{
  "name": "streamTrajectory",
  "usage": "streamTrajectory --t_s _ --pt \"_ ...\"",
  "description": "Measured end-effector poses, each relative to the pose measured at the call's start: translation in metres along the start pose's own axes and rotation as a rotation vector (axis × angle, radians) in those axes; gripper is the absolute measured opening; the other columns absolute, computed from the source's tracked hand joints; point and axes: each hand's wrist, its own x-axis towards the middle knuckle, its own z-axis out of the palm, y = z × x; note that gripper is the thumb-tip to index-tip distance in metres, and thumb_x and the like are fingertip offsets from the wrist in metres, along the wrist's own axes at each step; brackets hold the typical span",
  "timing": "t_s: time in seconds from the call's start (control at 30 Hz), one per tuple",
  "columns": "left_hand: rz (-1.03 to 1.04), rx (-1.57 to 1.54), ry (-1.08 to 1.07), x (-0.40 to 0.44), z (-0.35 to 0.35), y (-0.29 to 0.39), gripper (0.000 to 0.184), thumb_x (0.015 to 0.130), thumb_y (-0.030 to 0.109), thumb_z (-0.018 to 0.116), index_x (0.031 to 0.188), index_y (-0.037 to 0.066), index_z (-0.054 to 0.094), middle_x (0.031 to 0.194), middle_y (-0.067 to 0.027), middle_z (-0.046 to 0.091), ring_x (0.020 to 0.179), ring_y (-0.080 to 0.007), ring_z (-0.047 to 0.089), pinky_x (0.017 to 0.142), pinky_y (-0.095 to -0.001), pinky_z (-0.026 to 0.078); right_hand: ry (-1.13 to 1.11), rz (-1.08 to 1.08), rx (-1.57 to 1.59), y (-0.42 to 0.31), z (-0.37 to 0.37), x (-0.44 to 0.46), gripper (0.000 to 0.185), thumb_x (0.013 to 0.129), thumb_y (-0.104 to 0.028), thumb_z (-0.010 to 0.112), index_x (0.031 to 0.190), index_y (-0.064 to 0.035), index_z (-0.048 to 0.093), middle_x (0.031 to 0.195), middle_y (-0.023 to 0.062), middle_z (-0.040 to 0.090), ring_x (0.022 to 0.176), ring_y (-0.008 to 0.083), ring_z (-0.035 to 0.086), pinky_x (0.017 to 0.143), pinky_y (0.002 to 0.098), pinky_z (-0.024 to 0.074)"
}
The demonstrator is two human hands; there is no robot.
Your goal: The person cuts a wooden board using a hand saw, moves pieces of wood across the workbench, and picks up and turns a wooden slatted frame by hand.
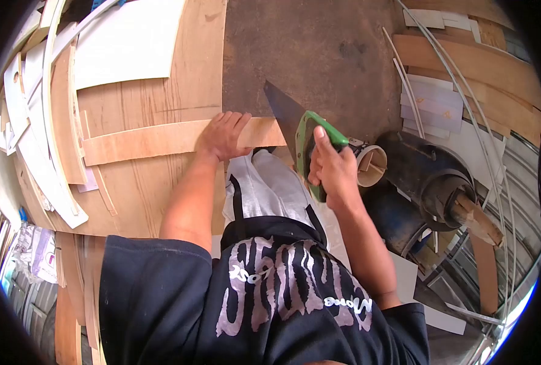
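The shirt (pixel 270 316) there carries big ragged letters (pixel 294 286) I can't make out, overlaid with small white script (pixel 348 302), one word looking like "More", and the print (pixel 44 258) on that bag (pixel 33 249) is too small to read.

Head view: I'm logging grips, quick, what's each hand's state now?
Left hand: holding the wooden strip from above.
Right hand: closed, holding the green-handled saw.

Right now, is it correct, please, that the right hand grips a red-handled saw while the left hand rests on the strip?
The head view shows the saw has a green handle, not red; the right hand grips it, and the left hand rests on the strip.
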Motion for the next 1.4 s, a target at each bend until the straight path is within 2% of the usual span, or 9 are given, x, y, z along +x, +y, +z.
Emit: streamTrajectory --t_s 0.3,0.37,0.47,0.57,0.87,1.0,1.13,1.2,1.4 --pt "-0.019 0.002 -0.049 0.001 -0.003 0.001 0.092 0.063 0.045 0.089 0.140 0.008 0.054 0.122 -0.0107 0.063 0.115 -0.0299 0.060 0.103 -0.0417 0.047 -0.016 -0.054 -0.035 0.018 0.024 0.062 0.043 0.103 -0.038 0.067 0.073 -0.0130 0.047 0.062 -0.0049 0.041 0.048 0.0068 0.037 0.043 0.0280 0.0314" --pt "-0.048 -0.034 -0.117 0.001 -0.003 -0.001 0.092 0.063 0.044 0.089 0.140 0.008 0.053 0.125 -0.0112 0.063 0.116 -0.0300 0.060 0.104 -0.0422 0.046 -0.023 -0.090 -0.035 0.018 0.021 0.049 0.043 0.103 -0.037 0.066 0.074 -0.0126 0.047 0.061 -0.0051 0.040 0.048 0.0070 0.037 0.044 0.0277 0.0312" --pt "-0.060 -0.034 -0.129 0.002 -0.007 0.003 0.093 0.064 0.045 0.089 0.141 0.007 0.053 0.128 -0.0115 0.062 0.117 -0.0302 0.059 0.104 -0.0426 0.046 -0.048 0.006 -0.009 -0.002 0.011 0.000 0.041 0.104 -0.036 0.065 0.075 -0.0125 0.049 0.061 -0.0055 0.039 0.047 0.0065 0.035 0.044 0.0273 0.0311" --pt "-0.048 -0.025 -0.096 0.001 -0.003 0.001 0.093 0.064 0.045 0.088 0.141 0.006 0.053 0.126 -0.0115 0.062 0.117 -0.0304 0.059 0.103 -0.0423 0.047 -0.019 0.037 -0.005 -0.013 -0.003 -0.014 0.039 0.104 -0.035 0.065 0.076 -0.0127 0.050 0.061 -0.0059 0.038 0.048 0.0058 0.035 0.044 0.0269 0.0308" --pt "-0.037 0.010 -0.093 0.001 -0.002 0.001 0.093 0.063 0.042 0.088 0.141 0.006 0.053 0.123 -0.0121 0.062 0.115 -0.0299 0.060 0.103 -0.0417 0.047 -0.045 -0.016 0.048 0.016 0.022 0.073 0.045 0.103 -0.037 0.066 0.072 -0.0139 0.044 0.061 -0.0058 0.038 0.048 0.0073 0.035 0.044 0.0282 0.0311" --pt "-0.026 -0.011 -0.070 0.002 -0.004 0.001 0.090 0.063 0.040 0.088 0.139 0.006 0.054 0.121 -0.0118 0.062 0.112 -0.0293 0.061 0.101 -0.0414 0.048 -0.019 -0.049 -0.016 0.024 0.023 0.061 0.041 0.103 -0.038 0.066 0.076 -0.0129 0.048 0.062 -0.0063 0.038 0.048 0.0068 0.037 0.045 0.0276 0.0330" --pt "-0.004 -0.018 -0.034 -0.003 -0.002 0.001 0.091 0.061 0.041 0.089 0.139 0.007 0.055 0.119 -0.0113 0.063 0.111 -0.0289 0.062 0.100 -0.0412 0.048 -0.044 -0.001 0.046 0.006 0.012 0.004 0.040 0.103 -0.039 0.066 0.078 -0.0128 0.050 0.062 -0.0065 0.038 0.048 0.0069 0.037 0.045 0.0272 0.0334" --pt "-0.014 -0.009 -0.031 0.002 -0.002 0.001 0.092 0.061 0.041 0.089 0.138 0.007 0.055 0.119 -0.0111 0.063 0.111 -0.0289 0.061 0.100 -0.0413 0.048 0.014 0.035 0.049 -0.005 0.005 -0.016 0.034 0.103 -0.036 0.066 0.086 -0.0086 0.056 0.064 -0.0054 0.045 0.048 0.0049 0.041 0.042 0.0252 0.0336" --pt "-0.011 0.024 -0.021 -0.001 -0.002 0.002 0.089 0.061 0.040 0.089 0.137 0.007 0.055 0.116 -0.0108 0.064 0.110 -0.0290 0.062 0.097 -0.0415 0.050 -0.013 0.001 0.072 0.018 0.006 0.031 0.038 0.103 -0.038 0.067 0.081 -0.0093 0.053 0.063 -0.0062 0.044 0.049 0.0047 0.041 0.043 0.0253 0.0334"
